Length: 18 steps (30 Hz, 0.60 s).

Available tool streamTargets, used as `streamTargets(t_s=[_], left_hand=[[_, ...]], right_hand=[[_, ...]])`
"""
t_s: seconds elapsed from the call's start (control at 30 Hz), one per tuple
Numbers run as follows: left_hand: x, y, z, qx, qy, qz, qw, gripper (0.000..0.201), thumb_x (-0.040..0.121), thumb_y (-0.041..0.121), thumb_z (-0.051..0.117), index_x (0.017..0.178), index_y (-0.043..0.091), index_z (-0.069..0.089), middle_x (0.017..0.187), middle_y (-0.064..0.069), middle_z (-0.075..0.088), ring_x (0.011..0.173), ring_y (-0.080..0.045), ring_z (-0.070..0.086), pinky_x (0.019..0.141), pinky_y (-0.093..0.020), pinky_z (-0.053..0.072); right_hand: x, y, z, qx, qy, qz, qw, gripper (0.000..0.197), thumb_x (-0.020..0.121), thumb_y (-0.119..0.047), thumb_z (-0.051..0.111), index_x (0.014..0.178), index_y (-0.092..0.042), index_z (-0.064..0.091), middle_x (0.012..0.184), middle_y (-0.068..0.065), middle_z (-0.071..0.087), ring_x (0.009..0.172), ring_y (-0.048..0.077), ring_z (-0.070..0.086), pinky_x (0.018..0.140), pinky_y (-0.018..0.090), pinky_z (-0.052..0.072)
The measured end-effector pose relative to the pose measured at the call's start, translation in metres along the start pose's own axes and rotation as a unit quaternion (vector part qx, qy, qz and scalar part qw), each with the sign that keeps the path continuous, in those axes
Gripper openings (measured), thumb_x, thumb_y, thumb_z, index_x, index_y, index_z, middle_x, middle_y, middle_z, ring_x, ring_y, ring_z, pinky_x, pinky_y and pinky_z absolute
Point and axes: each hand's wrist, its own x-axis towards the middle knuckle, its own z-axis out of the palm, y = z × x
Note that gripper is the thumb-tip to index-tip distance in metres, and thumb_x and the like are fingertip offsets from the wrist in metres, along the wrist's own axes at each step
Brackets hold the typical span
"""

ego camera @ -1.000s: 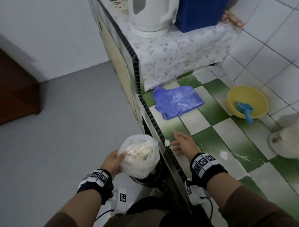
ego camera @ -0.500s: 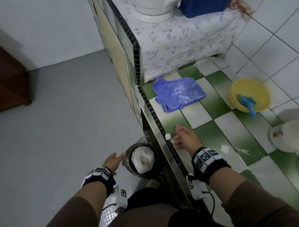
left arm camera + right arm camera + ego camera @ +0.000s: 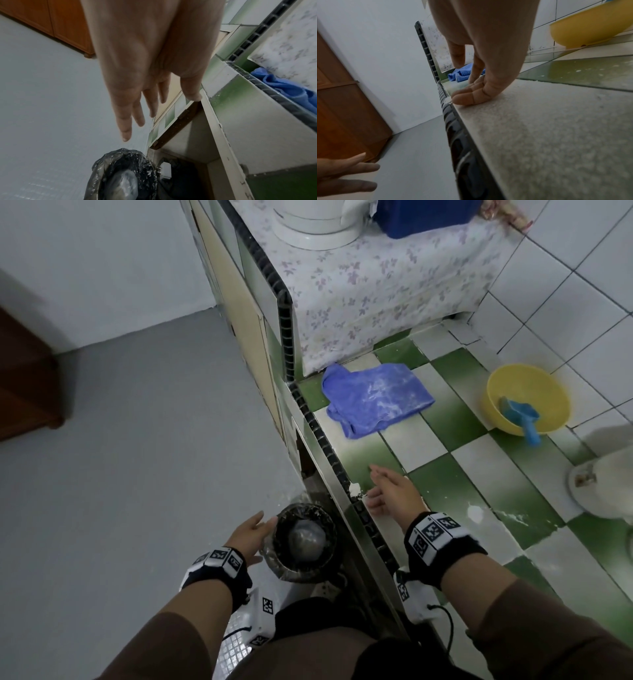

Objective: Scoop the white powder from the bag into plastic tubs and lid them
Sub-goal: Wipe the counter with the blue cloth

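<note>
Head view: bag (image 3: 306,540) in bin, beside left fingers (image 3: 257,518).

Left hand (image 3: 147,65), fingers straight, hovers above the black-lined bin (image 3: 120,174) holding a bag (image 3: 123,182).

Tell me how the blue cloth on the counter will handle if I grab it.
The blue cloth lies crumpled and folded, so it will probably hang limp. It looks thin, so likely light. White dust streaks its top, so lifting it may shed powder onto the counter.
</note>
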Motion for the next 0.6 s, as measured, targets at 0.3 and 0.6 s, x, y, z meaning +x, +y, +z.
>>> streamTargets(t_s=[0.3, 0.6], left_hand=[[0.006, 0.072, 0.025, 0.014, 0.056, 0.170, 0.984, 0.047, 0.096, 0.026, 0.056, 0.139, 0.012, 0.046, 0.143, -0.009, 0.047, 0.131, -0.023, 0.045, 0.110, -0.040, 0.036], [0.026, 0.200, 0.121, 0.262, -0.004, 0.408, 0.875, 0.063, 0.097, 0.030, 0.054, 0.151, 0.021, 0.023, 0.156, 0.003, 0.023, 0.144, -0.014, 0.020, 0.117, -0.035, 0.018]], right_hand=[[-0.012, -0.004, -0.008, -0.002, -0.012, -0.003, 1.000, 0.031, 0.095, -0.020, 0.051, 0.127, -0.019, 0.055, 0.069, 0.008, 0.050, 0.054, 0.018, 0.049, 0.046, 0.022, 0.039], [-0.046, -0.017, -0.050, 0.024, 0.050, -0.026, 0.998, 0.022, 0.097, -0.021, 0.049, 0.117, -0.023, 0.058, 0.076, 0.008, 0.055, 0.055, 0.015, 0.051, 0.049, 0.022, 0.044]])
